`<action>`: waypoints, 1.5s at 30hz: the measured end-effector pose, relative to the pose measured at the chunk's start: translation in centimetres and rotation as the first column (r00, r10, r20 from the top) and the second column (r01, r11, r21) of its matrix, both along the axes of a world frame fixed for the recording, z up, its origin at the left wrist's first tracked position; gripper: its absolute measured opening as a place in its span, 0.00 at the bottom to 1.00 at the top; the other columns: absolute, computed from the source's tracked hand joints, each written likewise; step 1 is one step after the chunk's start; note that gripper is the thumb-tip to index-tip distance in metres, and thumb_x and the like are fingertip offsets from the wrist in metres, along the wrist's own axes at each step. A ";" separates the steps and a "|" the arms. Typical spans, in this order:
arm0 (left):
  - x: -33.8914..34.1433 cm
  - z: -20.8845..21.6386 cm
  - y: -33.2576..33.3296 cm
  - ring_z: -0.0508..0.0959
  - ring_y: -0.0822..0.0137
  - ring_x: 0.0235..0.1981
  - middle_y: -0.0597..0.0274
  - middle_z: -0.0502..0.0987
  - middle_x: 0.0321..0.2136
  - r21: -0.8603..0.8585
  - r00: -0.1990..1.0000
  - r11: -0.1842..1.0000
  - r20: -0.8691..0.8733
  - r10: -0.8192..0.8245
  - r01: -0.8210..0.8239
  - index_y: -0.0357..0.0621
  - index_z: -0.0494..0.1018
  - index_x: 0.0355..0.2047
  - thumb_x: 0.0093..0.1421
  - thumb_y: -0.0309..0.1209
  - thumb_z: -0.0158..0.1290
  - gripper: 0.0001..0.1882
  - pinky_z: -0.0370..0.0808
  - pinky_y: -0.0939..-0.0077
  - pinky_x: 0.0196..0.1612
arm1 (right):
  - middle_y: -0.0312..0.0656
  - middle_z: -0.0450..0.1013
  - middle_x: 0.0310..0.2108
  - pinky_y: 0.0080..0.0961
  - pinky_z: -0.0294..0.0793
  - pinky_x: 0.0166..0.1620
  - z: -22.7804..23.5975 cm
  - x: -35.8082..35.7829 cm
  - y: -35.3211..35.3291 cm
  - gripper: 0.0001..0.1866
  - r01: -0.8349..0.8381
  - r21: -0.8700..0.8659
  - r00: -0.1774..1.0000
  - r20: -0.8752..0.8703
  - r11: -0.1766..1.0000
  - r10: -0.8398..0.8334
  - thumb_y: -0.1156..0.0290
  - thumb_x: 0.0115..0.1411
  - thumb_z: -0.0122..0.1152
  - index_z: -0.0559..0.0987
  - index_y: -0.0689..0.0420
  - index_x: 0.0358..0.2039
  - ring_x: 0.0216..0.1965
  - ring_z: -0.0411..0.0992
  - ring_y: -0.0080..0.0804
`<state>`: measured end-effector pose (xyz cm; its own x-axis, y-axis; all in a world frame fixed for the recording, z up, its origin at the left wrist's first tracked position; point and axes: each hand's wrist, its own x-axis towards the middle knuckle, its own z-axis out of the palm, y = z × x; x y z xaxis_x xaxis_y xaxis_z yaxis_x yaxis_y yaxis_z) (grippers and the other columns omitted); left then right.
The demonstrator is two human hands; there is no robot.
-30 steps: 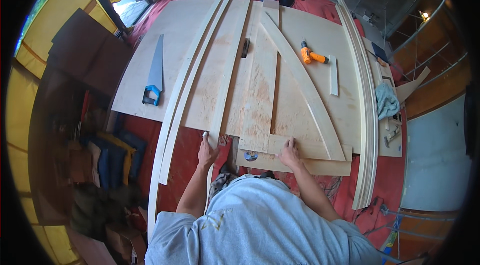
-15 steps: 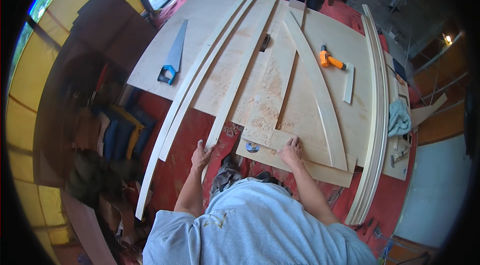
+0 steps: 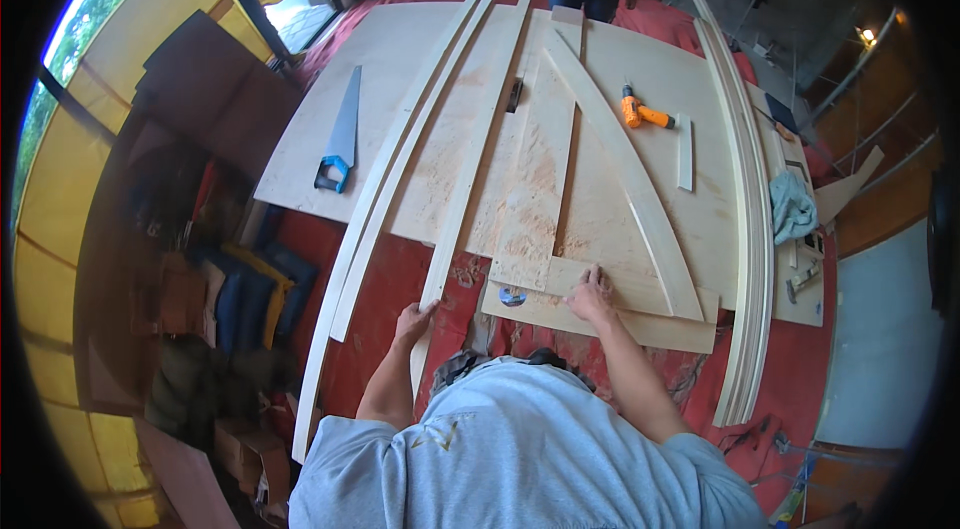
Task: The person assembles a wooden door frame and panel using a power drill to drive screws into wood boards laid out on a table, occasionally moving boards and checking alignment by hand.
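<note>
Left hand (image 3: 414,319) grip clenched around the near end of a long pale wooden batten (image 3: 468,189) that runs away across the large plywood sheet (image 3: 400,59). Right hand (image 3: 590,297) released, palm flat on a short pale plywood crosspiece (image 3: 600,314) at the sheet's near edge. Red floor covering (image 3: 385,289) shows between the loose strips. Blue-handled handsaw (image 3: 338,134) lies well left; orange drill (image 3: 638,112) lies farther off, right.

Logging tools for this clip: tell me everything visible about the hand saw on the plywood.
The hand saw lies flat on the left part of the large pale plywood sheet. Its long grey blade tapers toward the far end; its blue handle with a grip opening points toward the person, near the sheet's edge. Nothing but the sheet touches it; both hands are well away.
</note>
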<state>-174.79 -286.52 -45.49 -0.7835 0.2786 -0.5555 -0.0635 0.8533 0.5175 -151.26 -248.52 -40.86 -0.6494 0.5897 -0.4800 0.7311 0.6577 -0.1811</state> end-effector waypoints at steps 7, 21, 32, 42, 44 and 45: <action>-1.2 -0.9 -0.4 0.82 0.43 0.51 0.38 0.83 0.44 0.135 0.996 0.991 0.076 -0.036 0.026 0.35 0.80 0.47 0.58 0.70 0.55 0.43 0.76 0.53 0.54 | 0.63 0.73 0.59 0.49 0.72 0.63 5.0 -11.0 -1.0 0.41 -0.036 -0.149 0.999 -0.006 0.988 0.035 0.61 0.62 0.62 0.60 0.59 0.72 0.60 0.74 0.56; -0.3 -1.5 -2.5 0.81 0.45 0.54 0.41 0.82 0.50 0.256 0.994 0.961 0.021 0.106 -0.108 0.45 0.74 0.60 0.61 0.65 0.55 0.40 0.76 0.52 0.56 | 0.66 0.76 0.52 0.53 0.74 0.58 6.2 -28.7 -17.1 0.40 -0.426 -0.120 0.902 -0.141 0.897 0.409 0.61 0.66 0.59 0.55 0.55 0.74 0.55 0.75 0.64; 0.3 1.1 -18.0 0.84 0.61 0.48 0.50 0.84 0.47 0.383 0.844 0.808 -0.116 0.524 -0.448 0.40 0.77 0.57 0.68 0.44 0.59 0.24 0.79 0.67 0.53 | 0.68 0.76 0.51 0.53 0.73 0.59 0.8 -40.3 -29.9 0.38 -0.578 -0.084 0.814 -0.123 0.812 0.567 0.63 0.63 0.55 0.53 0.63 0.69 0.54 0.75 0.64; 5.7 -4.5 -25.0 0.83 0.65 0.39 0.53 0.82 0.37 0.379 0.604 0.495 0.267 0.751 -0.782 0.32 0.74 0.57 0.68 0.46 0.60 0.30 0.80 0.73 0.38 | 0.66 0.78 0.46 0.55 0.75 0.56 0.7 -39.0 -33.0 0.28 -0.544 -0.133 0.839 -0.082 0.828 0.538 0.67 0.61 0.51 0.66 0.63 0.61 0.51 0.77 0.65; 4.7 -4.1 -23.9 0.81 0.67 0.40 0.56 0.82 0.38 0.410 0.549 0.400 0.365 0.752 -0.820 0.33 0.72 0.58 0.67 0.46 0.61 0.30 0.79 0.75 0.34 | 0.63 0.79 0.44 0.55 0.76 0.54 0.7 -37.9 -32.4 0.28 -0.564 -0.111 0.823 -0.161 0.818 0.545 0.65 0.63 0.54 0.67 0.62 0.62 0.49 0.78 0.63; 4.1 -3.5 -23.2 0.80 0.67 0.40 0.58 0.81 0.38 0.418 0.520 0.351 0.414 0.747 -0.838 0.33 0.71 0.59 0.67 0.45 0.61 0.30 0.79 0.76 0.32 | 0.61 0.80 0.43 0.55 0.76 0.53 0.3 -37.1 -32.2 0.28 -0.575 -0.099 0.809 -0.215 0.812 0.547 0.64 0.63 0.55 0.68 0.62 0.62 0.48 0.79 0.61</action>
